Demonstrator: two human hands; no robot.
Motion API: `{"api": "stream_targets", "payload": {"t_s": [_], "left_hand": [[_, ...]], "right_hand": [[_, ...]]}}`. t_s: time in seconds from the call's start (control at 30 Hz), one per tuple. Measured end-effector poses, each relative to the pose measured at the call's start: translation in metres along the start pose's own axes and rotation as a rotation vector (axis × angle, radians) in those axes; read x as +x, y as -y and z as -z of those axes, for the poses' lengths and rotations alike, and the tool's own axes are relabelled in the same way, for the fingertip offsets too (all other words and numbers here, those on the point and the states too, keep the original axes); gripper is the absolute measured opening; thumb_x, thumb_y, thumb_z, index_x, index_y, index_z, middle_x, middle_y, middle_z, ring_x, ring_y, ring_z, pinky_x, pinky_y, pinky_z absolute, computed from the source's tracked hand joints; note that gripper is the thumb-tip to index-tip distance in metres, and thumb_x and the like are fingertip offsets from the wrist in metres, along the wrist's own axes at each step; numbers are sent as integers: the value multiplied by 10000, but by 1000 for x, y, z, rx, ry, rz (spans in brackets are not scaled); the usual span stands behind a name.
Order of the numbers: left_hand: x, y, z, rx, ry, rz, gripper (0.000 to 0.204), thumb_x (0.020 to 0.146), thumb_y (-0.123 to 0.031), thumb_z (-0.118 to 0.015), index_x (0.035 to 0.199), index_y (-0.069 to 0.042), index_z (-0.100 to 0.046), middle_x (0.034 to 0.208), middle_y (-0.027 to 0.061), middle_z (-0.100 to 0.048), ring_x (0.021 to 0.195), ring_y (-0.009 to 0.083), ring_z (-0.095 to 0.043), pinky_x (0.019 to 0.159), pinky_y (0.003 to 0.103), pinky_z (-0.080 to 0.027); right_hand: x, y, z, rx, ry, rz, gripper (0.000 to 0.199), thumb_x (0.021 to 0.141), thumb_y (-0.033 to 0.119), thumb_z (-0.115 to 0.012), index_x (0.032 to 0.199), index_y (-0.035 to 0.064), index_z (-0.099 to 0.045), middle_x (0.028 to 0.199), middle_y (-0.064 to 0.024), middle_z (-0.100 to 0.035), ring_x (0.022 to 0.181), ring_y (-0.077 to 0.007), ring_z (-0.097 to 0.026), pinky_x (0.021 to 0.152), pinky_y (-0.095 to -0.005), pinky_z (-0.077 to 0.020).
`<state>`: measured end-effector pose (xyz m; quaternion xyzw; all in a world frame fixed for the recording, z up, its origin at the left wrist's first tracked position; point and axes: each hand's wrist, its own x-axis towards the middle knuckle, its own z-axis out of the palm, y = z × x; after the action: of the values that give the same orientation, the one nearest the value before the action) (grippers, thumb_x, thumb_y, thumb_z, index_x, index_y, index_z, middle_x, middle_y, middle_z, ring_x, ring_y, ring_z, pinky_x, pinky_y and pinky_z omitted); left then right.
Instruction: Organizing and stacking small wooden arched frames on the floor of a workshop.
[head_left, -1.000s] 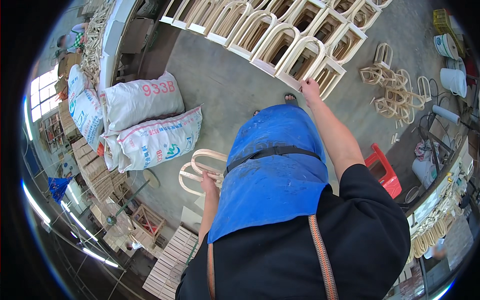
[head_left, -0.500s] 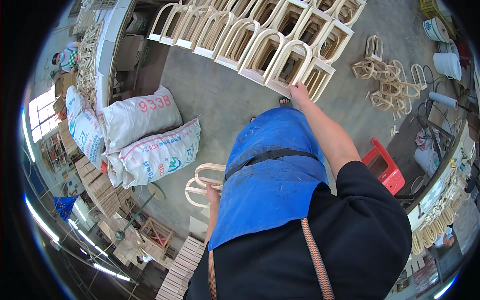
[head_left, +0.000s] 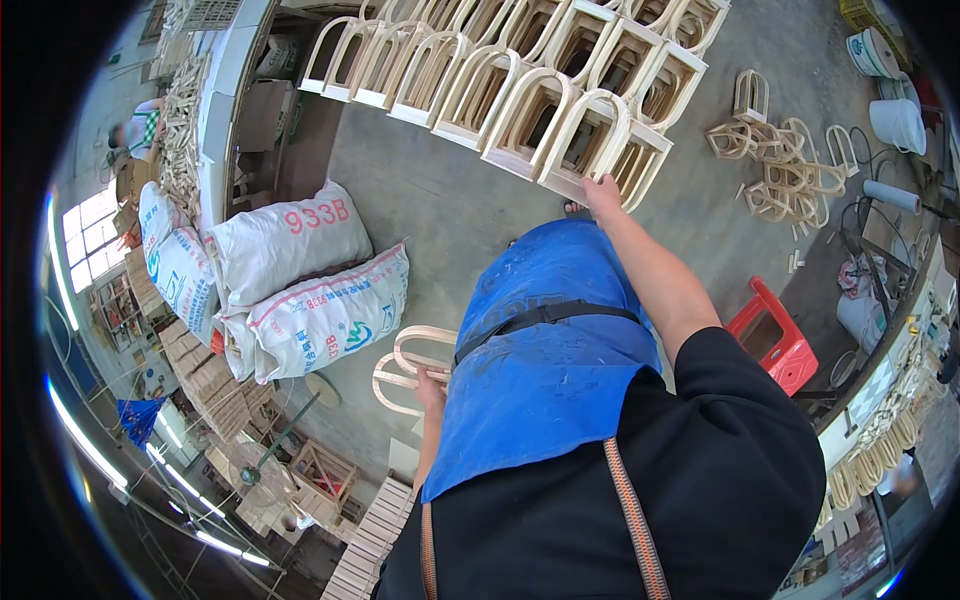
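Note:
At the near end of a stack of pale wooden arched frames (head_left: 500,110), my right hand (head_left: 602,197) is closed on the lower bar of one wooden arched frame (head_left: 612,125). That frame's rounded top points away from me, among others nested close together. Down at my left side, my left hand (head_left: 430,388) grips another wooden arched frame (head_left: 398,388), made of two bent loops. My blue apron (head_left: 550,345) hides part of this frame's right end.
Full white woven sacks (head_left: 300,245) lie on the left. To the right are a red plastic stool (head_left: 775,340) and a loose heap of bent wooden frames (head_left: 790,170). White buckets (head_left: 895,128) stand farther right. A pedestal fan (head_left: 250,474) is at the lower left.
The whole view has shifted slightly. Both hands keep their grips, and the frames in them have barely moved.

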<state>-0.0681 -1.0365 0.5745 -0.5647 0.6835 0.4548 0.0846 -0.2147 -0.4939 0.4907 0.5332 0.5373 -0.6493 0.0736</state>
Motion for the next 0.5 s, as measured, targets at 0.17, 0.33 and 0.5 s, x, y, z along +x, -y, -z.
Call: {"api": "stream_targets", "payload": {"t_s": [0.17,0.33,0.5], "left_hand": [[-25,-16,-12,80,-7,-79,321,896,-378,-604,898,-65,-673,801,78,-677,710,178,-626,639,290,-506],[-20,-19,-11,-24,16,-24,320,892,-369,-606,892,-56,-672,806,84,-676,705,177,-621,654,284,-508],[-31,-30,-9,11,15,-89,328,895,-370,-595,885,-50,-667,807,85,-670,713,184,-611,673,286,-508]], "right_hand": [[7,-4,5,-33,-24,-11,333,897,219,-635,1091,-46,-579,990,-180,-634,864,-263,-623,761,-346,-522],[13,-12,1,-5,-43,2,377,895,227,-636,1140,-52,-580,1030,-190,-637,912,-279,-629,801,-353,-523],[9,-18,-1,-50,-126,84,440,894,253,-631,1210,-49,-579,1096,-194,-640,991,-308,-632,873,-375,-515]]}}
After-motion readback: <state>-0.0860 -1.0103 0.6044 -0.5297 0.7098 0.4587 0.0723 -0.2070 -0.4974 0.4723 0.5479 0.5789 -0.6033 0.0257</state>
